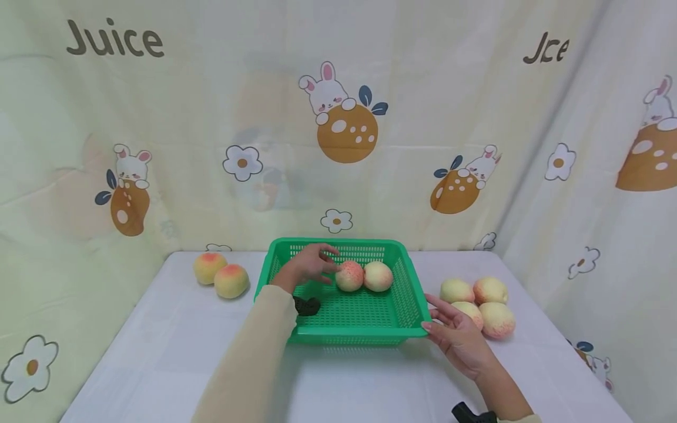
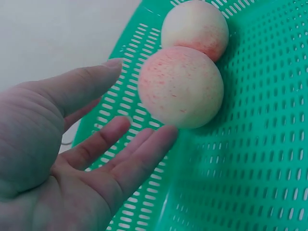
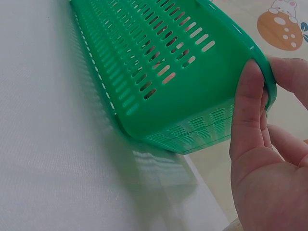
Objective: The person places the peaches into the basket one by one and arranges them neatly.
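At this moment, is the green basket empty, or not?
Not empty: the head view shows two peaches inside the green basket.

We are in a makeshift booth: bunny-print curtains [image 1: 412,76] enclose a white counter [image 1: 158,352] on three sides.

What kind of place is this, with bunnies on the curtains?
Maybe a little screened-off spot set up for tabletop work. Bunny-print curtains hang around a white table, which holds a green basket and peach-like fruits.
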The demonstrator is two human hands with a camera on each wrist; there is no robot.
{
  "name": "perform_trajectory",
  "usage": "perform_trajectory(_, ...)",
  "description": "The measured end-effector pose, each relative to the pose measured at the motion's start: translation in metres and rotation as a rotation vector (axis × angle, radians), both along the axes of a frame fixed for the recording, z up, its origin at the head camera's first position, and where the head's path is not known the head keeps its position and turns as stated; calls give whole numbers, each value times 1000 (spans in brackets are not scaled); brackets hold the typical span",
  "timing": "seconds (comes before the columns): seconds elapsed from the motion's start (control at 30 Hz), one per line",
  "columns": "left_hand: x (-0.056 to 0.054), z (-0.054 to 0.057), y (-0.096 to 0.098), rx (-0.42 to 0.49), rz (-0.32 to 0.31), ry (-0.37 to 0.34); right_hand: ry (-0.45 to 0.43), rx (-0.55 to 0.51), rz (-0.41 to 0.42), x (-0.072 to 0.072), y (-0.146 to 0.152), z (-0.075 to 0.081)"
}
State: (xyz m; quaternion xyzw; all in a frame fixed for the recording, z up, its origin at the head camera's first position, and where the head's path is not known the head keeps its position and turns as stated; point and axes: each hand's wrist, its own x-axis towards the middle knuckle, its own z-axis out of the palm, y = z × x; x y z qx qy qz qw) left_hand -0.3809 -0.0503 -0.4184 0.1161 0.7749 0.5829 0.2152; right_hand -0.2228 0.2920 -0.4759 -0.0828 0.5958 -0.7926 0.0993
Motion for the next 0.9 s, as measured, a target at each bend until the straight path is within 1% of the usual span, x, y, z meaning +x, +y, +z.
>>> perform_trajectory(0.17, 3, 4, -5, 41, 6, -4, -8, 6, -14, 2, 0, -1)
perform_trajectory(0.3, 7, 9, -9, 60, 19, 19, -18, 1, -19, 2, 0, -1)
perform_trajectory(0.53, 22, 22, -14, 83, 19, 52, -10, -4, -4, 3, 1, -2)
perform_trajectory(0.6, 26, 26, -15, 76, 14, 78, -3, 1, -1, 3, 1, -2)
perform_trajectory(0.77, 38, 35, -19, 43, -11, 169, 7, 6, -1, 1, 2, 1)
perform_trajectory(0.9, 48, 40, -23, 50, -7, 212, 3, -13, 6, 2, 1, 1)
